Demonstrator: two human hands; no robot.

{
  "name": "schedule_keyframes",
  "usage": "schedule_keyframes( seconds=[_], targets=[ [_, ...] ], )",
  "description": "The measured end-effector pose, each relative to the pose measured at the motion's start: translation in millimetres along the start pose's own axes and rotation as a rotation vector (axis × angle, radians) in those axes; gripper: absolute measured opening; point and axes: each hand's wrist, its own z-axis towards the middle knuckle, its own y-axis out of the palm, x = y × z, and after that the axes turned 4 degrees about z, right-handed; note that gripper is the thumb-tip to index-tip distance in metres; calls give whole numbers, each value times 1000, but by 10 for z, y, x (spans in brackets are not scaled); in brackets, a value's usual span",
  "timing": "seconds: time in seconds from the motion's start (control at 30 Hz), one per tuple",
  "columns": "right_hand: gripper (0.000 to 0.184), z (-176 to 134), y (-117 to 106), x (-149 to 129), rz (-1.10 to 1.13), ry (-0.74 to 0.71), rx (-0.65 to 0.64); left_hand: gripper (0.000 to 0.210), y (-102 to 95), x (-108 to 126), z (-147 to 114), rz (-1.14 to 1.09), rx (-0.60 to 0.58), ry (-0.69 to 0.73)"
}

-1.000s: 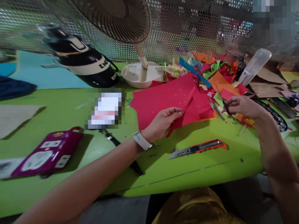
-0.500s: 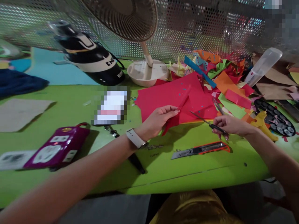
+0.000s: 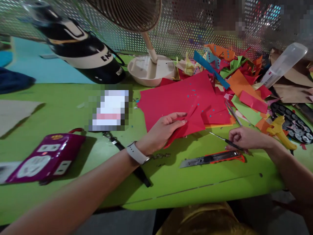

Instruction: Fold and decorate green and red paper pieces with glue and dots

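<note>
My left hand (image 3: pixel 161 133), with a white watch band at its wrist, pinches a folded piece of red paper (image 3: pixel 193 124) between thumb and fingers. Behind it, larger red paper (image 3: pixel 166 98) lies on the green table with small blue specks on it. My right hand (image 3: pixel 246 137) is closed around a pair of scissors (image 3: pixel 231 143). The blades are spread apart and point left, and the lower tip is just clear of the held paper. Below the scissors lies an orange-edged utility knife (image 3: pixel 212 159).
A pile of coloured paper scraps (image 3: pixel 242 85) fills the back right, near a clear bottle (image 3: pixel 285 65), a yellow glue gun (image 3: pixel 277 130) and a black palette (image 3: pixel 297 130). Leftward are a fan base (image 3: pixel 163 70), a black-and-white flask (image 3: pixel 85 58), a phone (image 3: pixel 110 109) and a purple case (image 3: pixel 49 156).
The view has shifted slightly. My left hand has turned the held red paper, so a flap now faces the scissors. My right hand and the scissors have drawn a little to the right and down.
</note>
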Motion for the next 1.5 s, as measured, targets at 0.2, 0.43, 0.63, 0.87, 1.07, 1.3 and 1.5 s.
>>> schedule_keyframes(
  seconds=[0.2,0.43,0.63,0.87,1.07,1.3,1.5],
  targets=[
    [40,-9,-77,52,-25,12,-37,22,6,-24,-22,34,52,25],
    [29,-4,-140,93,-29,-102,-84,17,21,-19,-14,-20,43,24],
    [26,-2,-115,78,-38,-119,-45,18,20,-57,11,-87,67,64],
    [29,31,-93,113,-73,-142,-7,25,8,-84,18,-71,60,102],
    [34,61,-75,128,-20,-122,4,23,16,-95,8,-77,49,117],
    [37,51,-36,67,-32,-145,34,24,33,-86,-6,-53,47,105],
    [38,45,0,12,-79,-147,80,23,35,-95,-4,-88,38,98]
  ],
)
